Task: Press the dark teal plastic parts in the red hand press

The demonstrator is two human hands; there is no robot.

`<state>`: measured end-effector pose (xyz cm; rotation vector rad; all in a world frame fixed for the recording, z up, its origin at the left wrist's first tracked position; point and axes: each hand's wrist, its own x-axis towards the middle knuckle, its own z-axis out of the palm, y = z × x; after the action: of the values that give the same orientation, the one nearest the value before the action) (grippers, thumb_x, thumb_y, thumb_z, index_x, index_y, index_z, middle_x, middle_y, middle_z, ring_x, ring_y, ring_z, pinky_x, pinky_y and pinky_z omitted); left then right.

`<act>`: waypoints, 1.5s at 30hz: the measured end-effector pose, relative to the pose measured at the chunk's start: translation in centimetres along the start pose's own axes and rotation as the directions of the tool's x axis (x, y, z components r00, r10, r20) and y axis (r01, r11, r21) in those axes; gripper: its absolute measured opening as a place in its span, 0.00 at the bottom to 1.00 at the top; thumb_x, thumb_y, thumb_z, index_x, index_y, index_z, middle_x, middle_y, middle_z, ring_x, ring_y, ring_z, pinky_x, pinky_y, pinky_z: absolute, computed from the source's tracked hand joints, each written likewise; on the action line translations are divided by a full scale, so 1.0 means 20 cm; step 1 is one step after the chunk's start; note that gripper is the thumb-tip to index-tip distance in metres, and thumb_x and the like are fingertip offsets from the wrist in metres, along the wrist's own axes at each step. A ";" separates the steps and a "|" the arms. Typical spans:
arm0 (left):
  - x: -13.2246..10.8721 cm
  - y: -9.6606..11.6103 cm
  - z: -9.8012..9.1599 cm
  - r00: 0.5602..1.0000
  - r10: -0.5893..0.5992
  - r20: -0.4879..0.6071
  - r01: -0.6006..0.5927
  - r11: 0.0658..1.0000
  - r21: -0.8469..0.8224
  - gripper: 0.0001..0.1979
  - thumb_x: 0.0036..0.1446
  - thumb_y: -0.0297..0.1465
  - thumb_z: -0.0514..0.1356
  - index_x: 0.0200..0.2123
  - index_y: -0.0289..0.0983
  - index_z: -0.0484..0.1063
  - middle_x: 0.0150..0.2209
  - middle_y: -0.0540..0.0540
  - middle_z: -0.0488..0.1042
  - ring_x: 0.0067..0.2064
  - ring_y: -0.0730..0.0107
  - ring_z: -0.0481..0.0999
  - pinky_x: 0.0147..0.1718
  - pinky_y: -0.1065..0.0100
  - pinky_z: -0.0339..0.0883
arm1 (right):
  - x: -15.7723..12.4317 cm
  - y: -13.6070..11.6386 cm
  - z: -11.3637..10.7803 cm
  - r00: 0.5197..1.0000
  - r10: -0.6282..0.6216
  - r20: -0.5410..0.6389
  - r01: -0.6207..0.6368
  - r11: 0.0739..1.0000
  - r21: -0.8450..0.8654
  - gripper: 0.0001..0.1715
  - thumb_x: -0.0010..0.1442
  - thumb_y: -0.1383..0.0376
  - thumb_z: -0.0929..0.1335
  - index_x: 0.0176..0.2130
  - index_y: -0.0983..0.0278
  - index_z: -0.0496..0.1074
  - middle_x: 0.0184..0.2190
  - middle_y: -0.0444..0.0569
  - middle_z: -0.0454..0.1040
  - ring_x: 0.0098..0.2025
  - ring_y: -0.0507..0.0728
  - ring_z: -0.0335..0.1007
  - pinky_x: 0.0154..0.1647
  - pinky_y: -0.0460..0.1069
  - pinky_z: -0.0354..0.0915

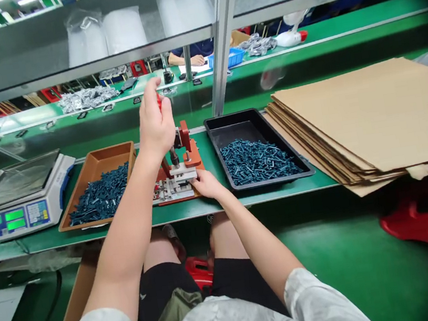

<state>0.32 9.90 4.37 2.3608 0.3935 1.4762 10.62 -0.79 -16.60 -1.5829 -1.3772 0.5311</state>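
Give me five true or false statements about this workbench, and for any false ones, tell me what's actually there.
1. The left hand grips the red handle of the bench press. True.
2. The right hand holds a cardboard sheet. False: it is at the press's metal fixture.
3. The black tray holds dark teal parts. True.
4. The digital scale stands right of the black tray. False: the digital scale is at the far left, beside the brown tray.
5. Stacked cardboard sheets lie right of the black tray. True.

head-worn view, facing forward and down
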 end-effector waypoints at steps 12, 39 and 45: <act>-0.99 -0.31 -0.09 0.750 -0.641 0.163 0.554 0.743 0.375 0.22 0.68 0.44 0.50 0.54 0.37 0.74 0.55 0.36 0.78 0.60 0.50 0.75 0.62 0.50 0.65 | -0.03 -0.06 0.07 0.996 -0.066 -0.054 0.068 0.997 0.037 0.22 0.57 0.70 0.68 0.52 0.62 0.76 0.54 0.54 0.76 0.56 0.62 0.74 0.61 0.57 0.68; -1.62 0.09 -0.09 0.792 -0.593 -0.148 0.600 0.800 0.011 0.27 0.69 0.38 0.55 0.68 0.40 0.56 0.69 0.34 0.61 0.71 0.55 0.60 0.69 0.48 0.56 | -0.02 -0.03 0.11 0.984 -0.126 -0.128 0.102 0.978 -0.182 0.23 0.61 0.68 0.61 0.50 0.65 0.78 0.53 0.59 0.77 0.57 0.67 0.72 0.62 0.62 0.67; -1.67 0.15 -0.11 0.812 -0.581 -0.052 0.582 0.813 0.014 0.17 0.69 0.36 0.56 0.57 0.39 0.68 0.62 0.35 0.68 0.65 0.55 0.66 0.65 0.47 0.60 | 0.01 -0.06 0.02 0.999 -0.030 0.019 0.032 0.994 -0.104 0.19 0.60 0.69 0.61 0.44 0.62 0.78 0.49 0.53 0.77 0.56 0.63 0.72 0.63 0.59 0.66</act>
<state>-15.77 -5.90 -20.56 1.9565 1.0507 1.2198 9.68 -0.55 -15.78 -1.6410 -1.4606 0.4621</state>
